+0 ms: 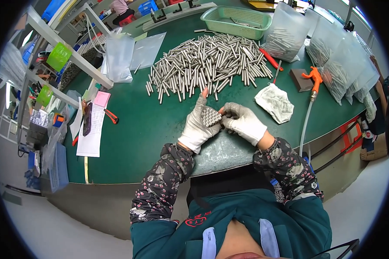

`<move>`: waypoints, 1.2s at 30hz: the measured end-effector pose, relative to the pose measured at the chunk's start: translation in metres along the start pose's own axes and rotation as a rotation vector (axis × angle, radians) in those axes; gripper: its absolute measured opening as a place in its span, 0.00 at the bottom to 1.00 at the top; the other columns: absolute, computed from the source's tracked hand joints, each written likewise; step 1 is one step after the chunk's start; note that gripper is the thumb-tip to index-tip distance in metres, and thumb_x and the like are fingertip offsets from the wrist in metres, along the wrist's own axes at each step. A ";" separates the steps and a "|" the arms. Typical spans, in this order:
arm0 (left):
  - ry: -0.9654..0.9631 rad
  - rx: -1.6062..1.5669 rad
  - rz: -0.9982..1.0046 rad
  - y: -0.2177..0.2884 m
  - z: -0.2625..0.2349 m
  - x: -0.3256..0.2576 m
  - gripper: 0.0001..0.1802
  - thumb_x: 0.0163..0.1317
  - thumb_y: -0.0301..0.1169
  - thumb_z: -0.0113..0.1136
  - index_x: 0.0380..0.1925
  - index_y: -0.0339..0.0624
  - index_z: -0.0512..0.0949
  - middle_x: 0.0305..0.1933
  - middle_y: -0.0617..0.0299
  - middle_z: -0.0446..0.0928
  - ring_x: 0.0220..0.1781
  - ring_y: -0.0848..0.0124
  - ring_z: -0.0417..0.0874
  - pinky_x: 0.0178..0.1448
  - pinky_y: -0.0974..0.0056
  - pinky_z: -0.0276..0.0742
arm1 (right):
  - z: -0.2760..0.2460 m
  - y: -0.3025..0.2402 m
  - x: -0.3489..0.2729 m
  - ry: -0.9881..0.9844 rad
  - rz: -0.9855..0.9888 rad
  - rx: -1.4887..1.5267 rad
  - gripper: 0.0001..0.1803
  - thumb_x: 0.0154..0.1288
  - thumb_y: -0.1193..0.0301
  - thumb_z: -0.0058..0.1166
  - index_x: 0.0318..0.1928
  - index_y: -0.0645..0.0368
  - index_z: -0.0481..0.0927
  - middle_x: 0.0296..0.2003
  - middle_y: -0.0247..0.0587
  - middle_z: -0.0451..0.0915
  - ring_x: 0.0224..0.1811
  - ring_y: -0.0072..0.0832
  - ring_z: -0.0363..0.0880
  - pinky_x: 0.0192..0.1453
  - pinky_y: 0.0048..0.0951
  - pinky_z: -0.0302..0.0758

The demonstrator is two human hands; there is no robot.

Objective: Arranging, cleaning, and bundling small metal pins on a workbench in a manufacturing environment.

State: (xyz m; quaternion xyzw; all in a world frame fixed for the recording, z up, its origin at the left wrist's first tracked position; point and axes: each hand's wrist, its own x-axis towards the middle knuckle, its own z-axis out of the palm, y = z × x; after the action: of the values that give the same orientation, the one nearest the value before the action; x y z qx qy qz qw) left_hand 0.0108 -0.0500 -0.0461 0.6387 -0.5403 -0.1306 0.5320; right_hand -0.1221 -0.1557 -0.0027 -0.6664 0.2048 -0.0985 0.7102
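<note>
Snugly, left grip clasps the pin bundle; right grip sits just beside, closure unclear.

On the worktop, rods are heaped beyond the hands; a basket is set behind the rods, papers are laid left, a cloth right

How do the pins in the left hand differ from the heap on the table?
The bunch is small; the heap is far larger. The bunch is packed tight, ends toward the camera; the heap's pins point many ways. The left hand holds the bunch; the heap lies on the green table. Both are silvery pins.
</note>
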 end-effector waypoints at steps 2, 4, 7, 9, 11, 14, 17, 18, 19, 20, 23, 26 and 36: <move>0.015 0.037 0.021 0.001 0.000 -0.001 0.53 0.41 0.21 0.65 0.67 0.50 0.47 0.25 0.72 0.70 0.25 0.81 0.72 0.35 0.75 0.71 | 0.001 0.004 -0.001 -0.002 -0.041 0.011 0.12 0.55 0.75 0.51 0.41 0.62 0.73 0.28 0.30 0.72 0.27 0.14 0.68 0.33 0.16 0.68; 0.003 -0.010 0.048 0.004 -0.001 -0.001 0.53 0.40 0.20 0.65 0.67 0.50 0.48 0.25 0.72 0.70 0.26 0.81 0.72 0.36 0.75 0.71 | 0.001 0.010 -0.001 -0.004 -0.080 0.024 0.11 0.55 0.75 0.51 0.41 0.63 0.73 0.28 0.30 0.73 0.28 0.15 0.68 0.33 0.17 0.69; -0.020 -0.070 0.066 0.006 -0.002 -0.002 0.52 0.40 0.19 0.65 0.66 0.52 0.50 0.28 0.70 0.71 0.29 0.81 0.73 0.38 0.75 0.71 | 0.000 0.016 -0.002 0.018 -0.169 -0.052 0.11 0.55 0.75 0.52 0.40 0.64 0.73 0.28 0.31 0.73 0.29 0.15 0.69 0.35 0.18 0.69; -0.021 -0.081 0.068 0.003 -0.002 -0.003 0.51 0.41 0.19 0.65 0.66 0.51 0.50 0.28 0.70 0.71 0.29 0.81 0.73 0.38 0.75 0.71 | 0.002 0.016 -0.002 0.035 -0.175 -0.089 0.10 0.55 0.75 0.52 0.39 0.64 0.74 0.28 0.32 0.74 0.31 0.15 0.70 0.36 0.18 0.70; -0.031 -0.098 0.059 0.005 -0.002 -0.002 0.51 0.42 0.19 0.65 0.66 0.51 0.50 0.29 0.70 0.72 0.30 0.82 0.73 0.38 0.75 0.71 | 0.002 0.018 -0.002 0.035 -0.180 -0.073 0.10 0.55 0.75 0.52 0.39 0.64 0.74 0.28 0.32 0.74 0.31 0.15 0.70 0.36 0.18 0.70; -0.044 -0.133 0.098 0.001 -0.003 -0.002 0.50 0.42 0.19 0.66 0.66 0.50 0.51 0.29 0.70 0.72 0.31 0.82 0.73 0.39 0.76 0.71 | 0.003 0.020 -0.001 0.040 -0.201 -0.070 0.10 0.54 0.75 0.52 0.39 0.64 0.74 0.27 0.32 0.74 0.31 0.16 0.70 0.37 0.19 0.70; -0.056 -0.173 0.036 0.003 -0.004 -0.002 0.51 0.41 0.18 0.66 0.66 0.50 0.51 0.31 0.70 0.72 0.32 0.82 0.73 0.40 0.76 0.70 | 0.003 0.023 0.001 0.047 -0.226 -0.075 0.10 0.54 0.75 0.52 0.39 0.64 0.74 0.27 0.32 0.74 0.31 0.16 0.70 0.37 0.19 0.70; -0.060 -0.227 -0.021 0.005 -0.004 -0.002 0.52 0.40 0.18 0.67 0.66 0.50 0.51 0.31 0.70 0.72 0.32 0.82 0.73 0.41 0.76 0.70 | 0.002 0.023 0.002 0.045 -0.234 -0.068 0.10 0.54 0.75 0.52 0.38 0.64 0.74 0.27 0.32 0.74 0.31 0.16 0.70 0.37 0.19 0.70; -0.062 -0.279 -0.079 0.006 -0.004 -0.002 0.52 0.39 0.17 0.67 0.66 0.50 0.51 0.31 0.70 0.71 0.33 0.82 0.73 0.41 0.76 0.70 | 0.002 0.023 0.002 0.045 -0.236 -0.066 0.10 0.54 0.75 0.52 0.38 0.64 0.74 0.27 0.32 0.74 0.31 0.16 0.70 0.37 0.19 0.70; -0.063 -0.276 -0.079 0.007 -0.004 -0.002 0.52 0.39 0.17 0.67 0.66 0.50 0.51 0.31 0.70 0.71 0.33 0.82 0.73 0.41 0.76 0.70 | 0.003 0.022 0.002 0.051 -0.216 -0.067 0.10 0.54 0.75 0.52 0.39 0.63 0.74 0.28 0.32 0.74 0.31 0.16 0.70 0.38 0.19 0.70; -0.064 -0.290 -0.089 0.007 -0.004 -0.001 0.54 0.38 0.16 0.67 0.66 0.51 0.51 0.31 0.71 0.70 0.32 0.82 0.72 0.41 0.76 0.70 | 0.003 0.021 0.002 0.061 -0.192 -0.069 0.11 0.53 0.76 0.52 0.39 0.64 0.74 0.28 0.32 0.74 0.31 0.16 0.69 0.38 0.19 0.70; -0.071 -0.253 -0.110 0.008 -0.005 -0.001 0.54 0.38 0.16 0.67 0.66 0.51 0.50 0.30 0.71 0.69 0.31 0.82 0.71 0.40 0.76 0.69 | 0.003 0.022 0.003 0.068 -0.183 -0.067 0.11 0.53 0.75 0.52 0.39 0.63 0.74 0.28 0.34 0.75 0.31 0.18 0.71 0.38 0.20 0.70; -0.088 -0.527 -0.144 0.005 -0.001 -0.001 0.51 0.41 0.15 0.63 0.66 0.50 0.49 0.34 0.70 0.72 0.32 0.80 0.73 0.42 0.76 0.71 | -0.003 -0.036 0.002 0.129 -0.769 -1.030 0.06 0.48 0.69 0.53 0.29 0.53 0.77 0.26 0.37 0.72 0.35 0.36 0.74 0.38 0.36 0.71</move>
State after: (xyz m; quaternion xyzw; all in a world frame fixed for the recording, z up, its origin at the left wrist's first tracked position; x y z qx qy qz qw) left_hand 0.0088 -0.0477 -0.0421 0.5085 -0.4637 -0.3318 0.6452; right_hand -0.1164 -0.1624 0.0319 -0.9404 0.0145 -0.2750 0.1997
